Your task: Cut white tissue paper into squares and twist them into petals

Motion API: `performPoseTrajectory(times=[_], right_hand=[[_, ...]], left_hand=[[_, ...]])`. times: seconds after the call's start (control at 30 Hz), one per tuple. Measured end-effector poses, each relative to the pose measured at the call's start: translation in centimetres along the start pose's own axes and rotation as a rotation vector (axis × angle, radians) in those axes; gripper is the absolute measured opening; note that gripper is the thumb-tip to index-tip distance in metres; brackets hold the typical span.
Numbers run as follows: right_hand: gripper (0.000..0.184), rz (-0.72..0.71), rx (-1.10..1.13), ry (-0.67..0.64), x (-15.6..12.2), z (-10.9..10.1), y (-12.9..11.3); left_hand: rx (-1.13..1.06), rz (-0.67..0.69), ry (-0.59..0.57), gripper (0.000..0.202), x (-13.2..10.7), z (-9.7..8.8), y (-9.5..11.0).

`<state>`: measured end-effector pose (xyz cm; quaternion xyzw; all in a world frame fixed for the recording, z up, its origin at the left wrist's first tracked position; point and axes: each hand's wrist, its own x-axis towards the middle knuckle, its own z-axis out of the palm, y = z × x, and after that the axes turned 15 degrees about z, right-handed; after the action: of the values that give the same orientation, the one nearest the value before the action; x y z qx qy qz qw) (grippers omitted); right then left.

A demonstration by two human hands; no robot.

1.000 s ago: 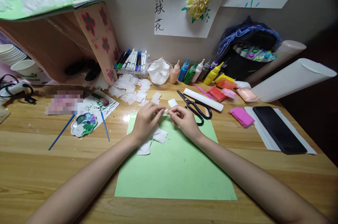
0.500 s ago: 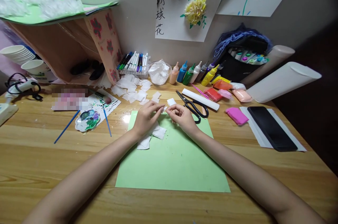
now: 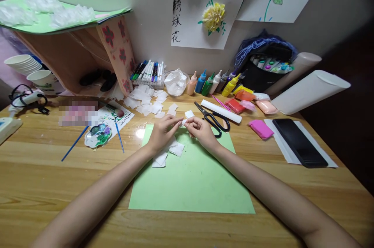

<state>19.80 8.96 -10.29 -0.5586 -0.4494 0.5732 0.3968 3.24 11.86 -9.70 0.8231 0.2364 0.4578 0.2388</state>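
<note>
Paper (image 3: 184, 122) is pinched by my left grip (image 3: 161, 134) and right grip (image 3: 203, 132); I judge a hard tug could tear it

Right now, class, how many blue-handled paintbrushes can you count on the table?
2: one brush left of the paint palette, another brush right of it. More could be hidden.

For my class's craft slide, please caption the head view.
Left hand and right hand hold a small white piece over a green sheet, scissors lying nearby.
</note>
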Motion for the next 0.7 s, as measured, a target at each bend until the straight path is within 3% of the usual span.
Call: performPoseTrajectory(times=[0.7], right_hand=[[0.025,0.013,-0.023,-0.028,-0.03,-0.30,0.13]], left_hand=[[-0.026,-0.013,-0.023,0.021,-0.18,0.24,-0.28]])
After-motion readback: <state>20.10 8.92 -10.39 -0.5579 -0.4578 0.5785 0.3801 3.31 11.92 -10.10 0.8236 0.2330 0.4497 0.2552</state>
